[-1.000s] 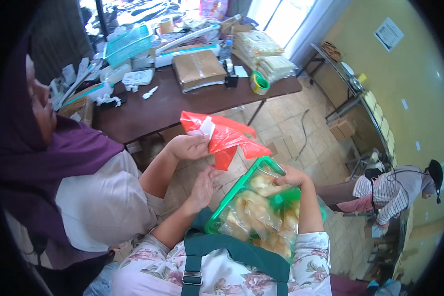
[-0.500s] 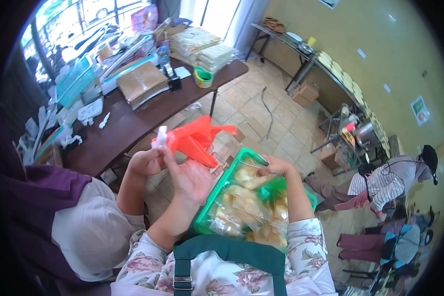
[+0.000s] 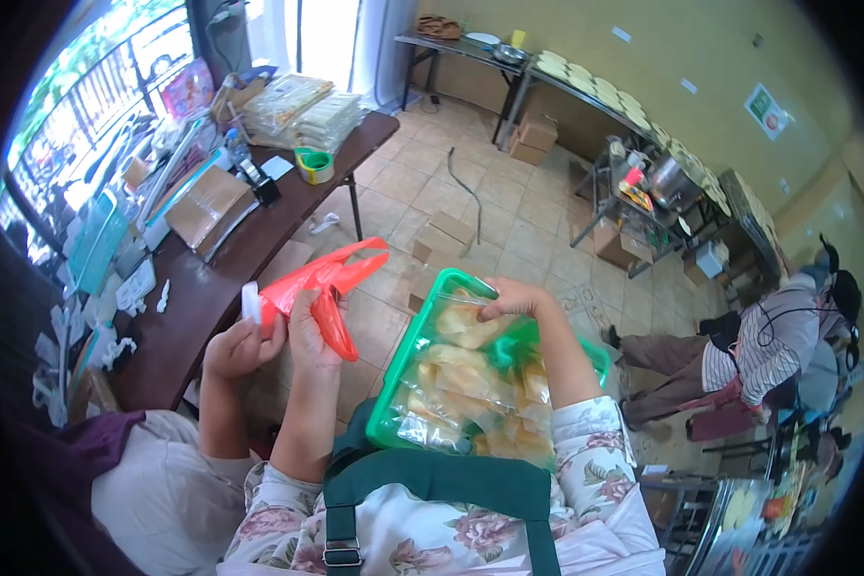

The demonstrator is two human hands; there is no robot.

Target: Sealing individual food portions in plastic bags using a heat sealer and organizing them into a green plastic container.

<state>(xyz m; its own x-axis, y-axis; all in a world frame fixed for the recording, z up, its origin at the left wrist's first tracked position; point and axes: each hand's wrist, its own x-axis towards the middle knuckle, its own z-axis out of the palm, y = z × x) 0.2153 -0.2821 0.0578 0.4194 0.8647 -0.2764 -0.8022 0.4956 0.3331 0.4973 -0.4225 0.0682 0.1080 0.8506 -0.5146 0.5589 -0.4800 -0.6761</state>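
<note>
My left hand (image 3: 309,336) is closed round a red plastic bag (image 3: 302,286), whose loose handles stick out to the right. Beside it, a co-worker's hand (image 3: 237,349) pinches the bag's left end, where a small white piece (image 3: 251,301) shows. With my right hand (image 3: 516,300) I grip the far rim of a green plastic basket (image 3: 397,378), thumb inside over the contents. Several clear packets of pale yellow, puffy pieces (image 3: 463,376) fill the basket, held against my front. A green plastic bag (image 3: 515,348) lies among the packets.
At left stands a brown table (image 3: 190,300) with a cardboard box (image 3: 209,210), tape rolls (image 3: 314,165) and stacked packets (image 3: 302,112). The co-worker in white sits close at my left. More cardboard (image 3: 442,236) lies on the tiled floor. Other people stand at right.
My left palm was open under the red bag; now its fingers close round it. The bag and both hands on it have moved left. My right hand still grips the basket.
</note>
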